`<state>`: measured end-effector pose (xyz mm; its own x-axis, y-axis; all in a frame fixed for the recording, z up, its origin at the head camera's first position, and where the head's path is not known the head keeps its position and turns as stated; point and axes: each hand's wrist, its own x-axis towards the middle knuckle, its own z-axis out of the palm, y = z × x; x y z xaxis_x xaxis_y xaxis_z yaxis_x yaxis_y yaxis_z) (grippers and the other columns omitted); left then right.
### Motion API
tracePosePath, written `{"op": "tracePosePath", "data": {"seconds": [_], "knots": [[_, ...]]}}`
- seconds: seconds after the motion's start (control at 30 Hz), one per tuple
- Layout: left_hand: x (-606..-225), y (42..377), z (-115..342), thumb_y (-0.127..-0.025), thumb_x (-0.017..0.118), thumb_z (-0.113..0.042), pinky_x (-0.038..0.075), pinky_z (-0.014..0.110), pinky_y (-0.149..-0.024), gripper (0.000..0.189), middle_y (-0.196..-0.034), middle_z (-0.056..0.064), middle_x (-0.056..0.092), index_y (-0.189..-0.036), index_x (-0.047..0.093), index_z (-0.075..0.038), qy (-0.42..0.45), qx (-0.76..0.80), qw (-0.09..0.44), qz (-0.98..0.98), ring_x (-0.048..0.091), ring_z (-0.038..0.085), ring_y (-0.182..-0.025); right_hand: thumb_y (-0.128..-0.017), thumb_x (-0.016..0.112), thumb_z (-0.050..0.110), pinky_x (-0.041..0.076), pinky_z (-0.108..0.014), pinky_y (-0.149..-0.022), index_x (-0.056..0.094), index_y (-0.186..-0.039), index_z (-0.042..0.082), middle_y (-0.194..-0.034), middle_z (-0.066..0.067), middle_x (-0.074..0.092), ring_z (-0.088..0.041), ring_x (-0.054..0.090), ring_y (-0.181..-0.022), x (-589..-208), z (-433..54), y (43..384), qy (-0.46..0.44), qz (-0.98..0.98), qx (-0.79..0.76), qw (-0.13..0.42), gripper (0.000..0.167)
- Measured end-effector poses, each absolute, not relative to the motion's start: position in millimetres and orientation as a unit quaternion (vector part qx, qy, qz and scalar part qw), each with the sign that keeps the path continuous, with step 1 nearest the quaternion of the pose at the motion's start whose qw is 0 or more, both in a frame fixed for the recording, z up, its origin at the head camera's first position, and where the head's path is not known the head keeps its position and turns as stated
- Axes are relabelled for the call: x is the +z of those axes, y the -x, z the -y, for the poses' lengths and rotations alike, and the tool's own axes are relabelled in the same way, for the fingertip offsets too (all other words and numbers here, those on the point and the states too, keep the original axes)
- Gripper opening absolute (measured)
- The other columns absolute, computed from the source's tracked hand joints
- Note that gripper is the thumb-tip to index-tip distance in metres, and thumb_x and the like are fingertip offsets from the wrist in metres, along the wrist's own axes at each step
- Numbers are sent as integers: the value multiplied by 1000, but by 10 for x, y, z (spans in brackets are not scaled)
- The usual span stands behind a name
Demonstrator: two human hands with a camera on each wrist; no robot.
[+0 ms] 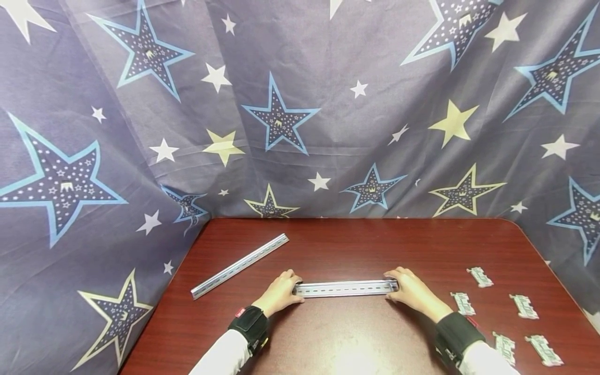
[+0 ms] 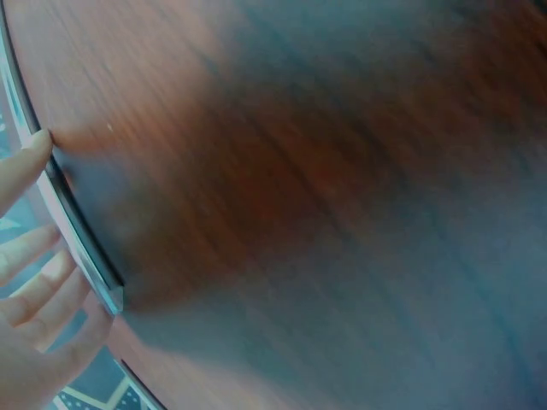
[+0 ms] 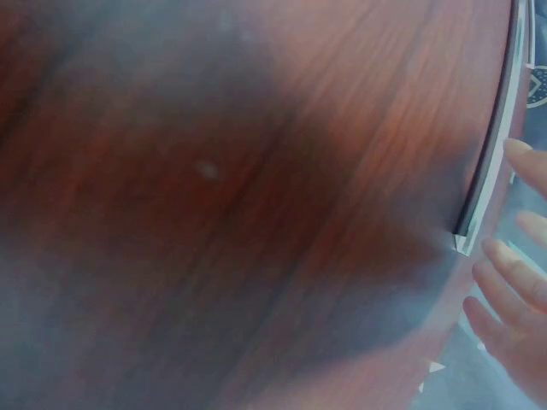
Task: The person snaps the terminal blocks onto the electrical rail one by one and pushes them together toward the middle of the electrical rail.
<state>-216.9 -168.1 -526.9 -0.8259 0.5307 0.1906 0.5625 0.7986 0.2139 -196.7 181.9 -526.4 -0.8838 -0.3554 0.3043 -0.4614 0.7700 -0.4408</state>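
Note:
A slotted silver DIN rail lies crosswise on the table in front of me. My left hand holds its left end between the thumb on the near edge and fingers on the far side. At the opposite end, my right hand grips the rail the same way. In the left wrist view the thumb touches the rail. The right wrist view has the rail's end beside the fingers of the right hand.
A second slotted DIN rail lies slanted at the back left of the reddish-brown table. Several small pale green-grey terminal-block-like pieces lie apart at the right. A star-patterned cloth hangs behind the table and at its sides.

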Motion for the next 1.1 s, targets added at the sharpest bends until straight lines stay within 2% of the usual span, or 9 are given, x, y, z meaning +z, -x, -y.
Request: {"op": "tracePosePath", "data": {"seconds": [0.17,0.37,0.53,1.1], "knots": [[-5277,2170,1735,-59,77,-27,41,32,-62,40,-77,1,47,-88,63,-2,288,-143,76,944,48,18,-71,-56,77,11,44,-40,-75,63,-93,-2,-85,-8,57,-28,55,-83,-5294,-1794,2027,-244,928,266,93,42],[-5283,2161,1760,-59,77,-24,40,30,-61,33,-74,1,45,-80,62,-3,279,-158,68,945,45,16,-69,-58,76,9,44,-36,-72,64,-88,-2,-83,-6,57,-25,55,-80,-5314,-1782,2064,-258,926,265,79,34],[-5272,2158,1749,-60,76,-22,41,31,-64,30,-75,4,47,-79,62,-3,279,-161,60,945,45,17,-72,-60,75,9,43,-36,-73,66,-87,0,-82,-4,55,-24,53,-80,-5308,-1773,2067,-262,926,262,69,30],[-5267,2242,1557,-62,76,-23,40,28,-64,28,-74,-2,43,-77,62,-6,312,-143,70,937,44,15,-71,-61,75,10,42,-34,-69,67,-86,-2,-79,-4,55,-22,53,-75,-5259,-1950,2013,-259,929,258,64,29]]}}
